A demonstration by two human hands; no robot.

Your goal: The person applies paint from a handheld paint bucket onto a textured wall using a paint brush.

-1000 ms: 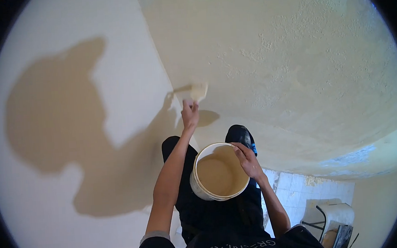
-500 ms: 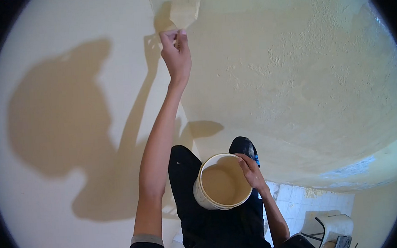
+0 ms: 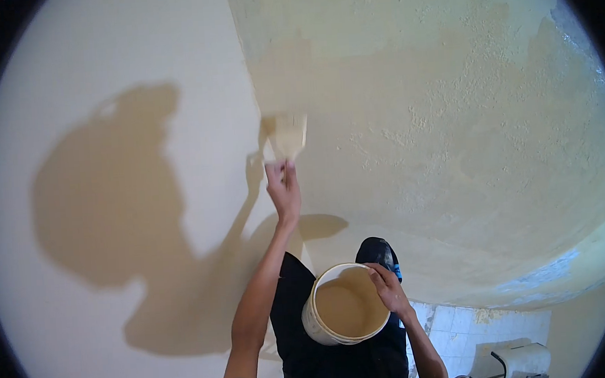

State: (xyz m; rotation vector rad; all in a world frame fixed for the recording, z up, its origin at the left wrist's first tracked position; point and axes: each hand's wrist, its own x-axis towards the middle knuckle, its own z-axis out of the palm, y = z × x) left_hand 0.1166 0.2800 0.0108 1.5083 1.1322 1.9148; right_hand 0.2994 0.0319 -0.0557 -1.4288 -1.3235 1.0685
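My left hand pinches the handle of a wide, flat paintbrush, its bristle end pointing up against the wall near the corner. The brush is coated in cream-beige paint and slightly blurred. My right hand grips the rim of a white bucket, thumb inside and fingers over the outer side. Beige paint lies in the bucket, which is held in front of my dark trousers.
A pale wall on the left meets the beige wall, which has rough, bumpy patches. Below are my dark shoe, white floor tiles and a white chair at lower right.
My left hand and the paintbrush have moved down along the wall beside the corner. The view has tilted up somewhat. My right hand keeps its hold on the bucket.
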